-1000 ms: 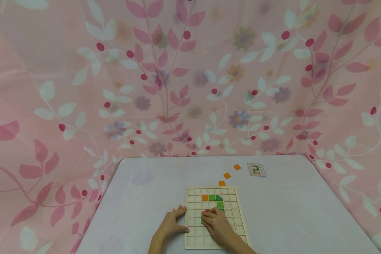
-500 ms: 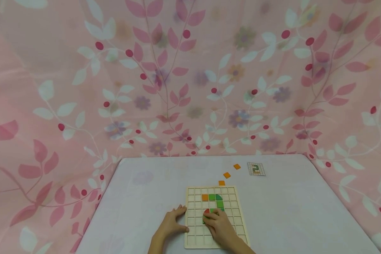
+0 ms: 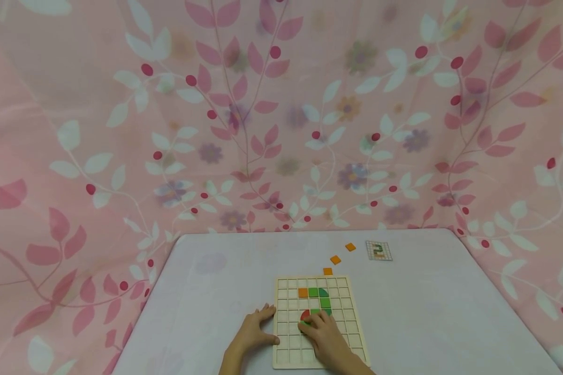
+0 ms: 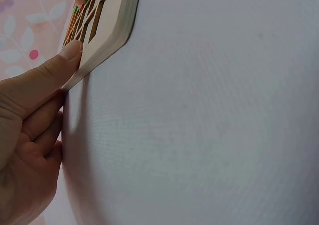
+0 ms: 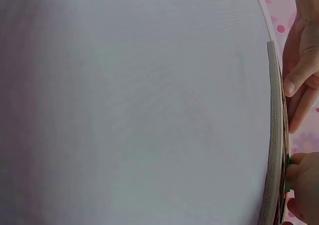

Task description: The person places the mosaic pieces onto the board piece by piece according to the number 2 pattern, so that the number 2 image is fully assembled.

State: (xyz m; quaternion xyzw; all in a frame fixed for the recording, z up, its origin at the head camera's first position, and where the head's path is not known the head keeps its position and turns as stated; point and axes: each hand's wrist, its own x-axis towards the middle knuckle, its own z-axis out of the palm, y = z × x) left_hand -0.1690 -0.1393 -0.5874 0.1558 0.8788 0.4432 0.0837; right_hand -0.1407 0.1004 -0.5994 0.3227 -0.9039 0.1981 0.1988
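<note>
Table (image 3: 206,312): covered in pale cloth, floral drape behind.

Gridded wooden board (image 3: 352,315): flat, near the table's front edge. For a clean fit it should be kept from sliding.

Left hand (image 3: 255,329): thumb and fingers spread along the board's left edge, thumb tip on the rim. A steady, light brace seems best here.

Right hand (image 3: 327,337): over the board's middle, fingertips bent down and pinching a green tile.

Picture card (image 3: 379,250): beyond the board's far right corner, showing a coloured figure on a grid; a likely guide for checking cells.

Green tile (image 3: 305,323): at the right hand's fingertips, partly hidden, just below the red tile (image 3: 305,315). Whether fully seated, cannot tell. Judged step: squaring it to the cell walls, then pressing evenly without nudging the red one.

Three orange tiles (image 3: 335,259): loose beyond the board, outside both hands.
</note>
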